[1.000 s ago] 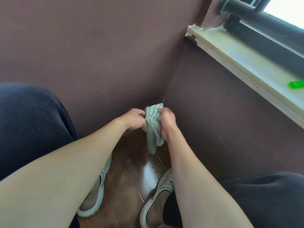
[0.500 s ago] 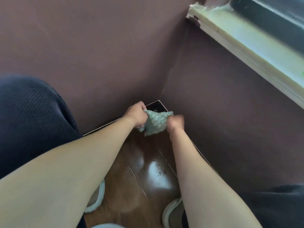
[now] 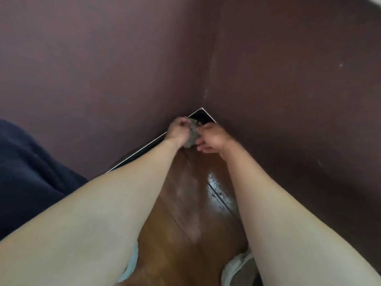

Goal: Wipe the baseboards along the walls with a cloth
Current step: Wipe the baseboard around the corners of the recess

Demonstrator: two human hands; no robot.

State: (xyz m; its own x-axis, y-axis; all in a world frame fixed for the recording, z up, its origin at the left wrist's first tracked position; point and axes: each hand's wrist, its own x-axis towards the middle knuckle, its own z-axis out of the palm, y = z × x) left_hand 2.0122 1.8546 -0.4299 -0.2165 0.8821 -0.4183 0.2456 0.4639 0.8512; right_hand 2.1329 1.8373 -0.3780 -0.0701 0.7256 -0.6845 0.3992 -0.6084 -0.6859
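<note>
A bunched pale green cloth (image 3: 192, 134) sits low in the room's corner, between my two hands. My left hand (image 3: 177, 129) grips its left side with curled fingers. My right hand (image 3: 213, 137) holds the cloth's right side with its upper fingers, while its lower fingers hang loose. The dark baseboard (image 3: 201, 117) with a thin white top edge runs along both maroon walls and meets in the corner just behind the cloth. The cloth is right by the left stretch of baseboard (image 3: 142, 153); the frame is too blurred to show contact.
Glossy brown wood floor (image 3: 185, 203) lies between my forearms, with a speckled patch of dirt (image 3: 217, 190) near the right wall. White slippers (image 3: 237, 267) show at the bottom. My knee in dark trousers (image 3: 26, 172) fills the left side.
The view dropped and moved closer to the corner; the window sill left the frame. Both hands carried the cloth down and forward to the baseboard corner, and the cloth is now bunched tighter.
</note>
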